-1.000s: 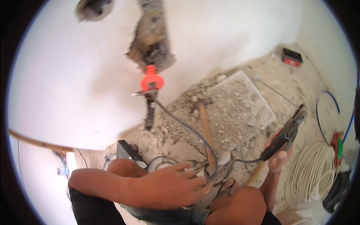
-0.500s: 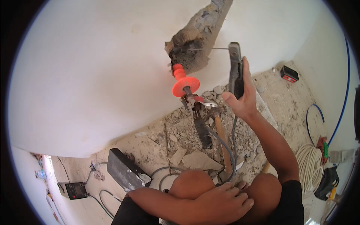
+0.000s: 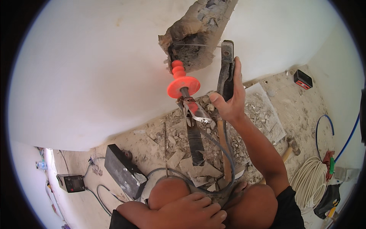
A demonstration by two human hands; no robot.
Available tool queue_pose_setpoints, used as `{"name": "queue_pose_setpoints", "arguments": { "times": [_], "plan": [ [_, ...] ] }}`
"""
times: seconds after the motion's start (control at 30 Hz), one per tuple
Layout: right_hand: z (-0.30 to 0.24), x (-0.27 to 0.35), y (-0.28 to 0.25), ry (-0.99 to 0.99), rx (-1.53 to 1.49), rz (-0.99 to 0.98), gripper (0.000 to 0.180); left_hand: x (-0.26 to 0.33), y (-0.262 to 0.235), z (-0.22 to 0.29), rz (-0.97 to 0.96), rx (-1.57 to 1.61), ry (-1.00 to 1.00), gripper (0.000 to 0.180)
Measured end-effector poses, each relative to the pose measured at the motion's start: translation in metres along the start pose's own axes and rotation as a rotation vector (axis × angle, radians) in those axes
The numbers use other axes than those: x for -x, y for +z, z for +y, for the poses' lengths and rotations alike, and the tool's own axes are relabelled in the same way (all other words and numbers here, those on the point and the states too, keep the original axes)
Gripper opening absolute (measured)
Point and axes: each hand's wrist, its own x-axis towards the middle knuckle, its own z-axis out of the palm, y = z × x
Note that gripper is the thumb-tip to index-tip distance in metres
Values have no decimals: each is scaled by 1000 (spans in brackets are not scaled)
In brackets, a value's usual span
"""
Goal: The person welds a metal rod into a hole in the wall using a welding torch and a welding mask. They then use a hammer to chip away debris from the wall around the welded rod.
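I see the right hand (image 3: 228, 100) wrapped around a dark clamp tool (image 3: 226, 72) at twelve o'clock; left hand (image 3: 190, 212) fingers pressed together on the knee (image 3: 169, 191) — palm hidden; orange-guarded chisel (image 3: 183, 82) beside.

A single head-worn fisheye view is given, aimed steeply down, close above the knees (image 3: 213, 198), facing the wall (image 3: 95, 76).

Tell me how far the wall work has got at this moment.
Done: a ragged hole is broken through the white plaster, with rubble on the floor below. In hand: the right hand lifts a clamp-style tool beside the hole; the left hand rests on a knee. Left: the orange-guarded chisel remains lodged there.
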Motion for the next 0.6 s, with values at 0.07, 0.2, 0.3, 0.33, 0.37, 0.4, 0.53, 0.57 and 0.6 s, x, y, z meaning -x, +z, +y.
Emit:
{"name": "queue_pose_setpoints", "arguments": {
  "times": [0.07, 0.2, 0.3, 0.33, 0.37, 0.4, 0.53, 0.57, 0.6],
  "plan": [
    [7, -1, 5, -28, 0, 10, 99, -2, -3, 6, -11, -9, -57, 27],
    [5, 2, 7, 26, 59, -5, 99, -7, -7, 12, -53, -31, -134, 27],
    [2, 4, 9, 61, -13, 46, 99, -8, -5, 16, -57, -47, -153, 27],
    [-1, 2, 12, 50, -48, 68, 99, -8, -4, 17, -38, -56, -150, 26],
    [-7, 2, 11, 98, 5, 31, 97, -7, -4, 18, -39, -51, -153, 26],
    [-16, 5, 10, 147, 59, -6, 95, -6, -3, 19, -41, -46, -156, 26],
    [-18, -1, -2, 85, 128, 50, 92, -2, -7, 18, 13, 6, -104, 25],
    [-24, -3, -4, 132, 18, 64, 92, 0, -6, 19, 39, -1, -90, 25],
    [-31, -2, -5, 187, -98, 87, 91, 2, -5, 20, 65, -9, -76, 25]
  ]
}}
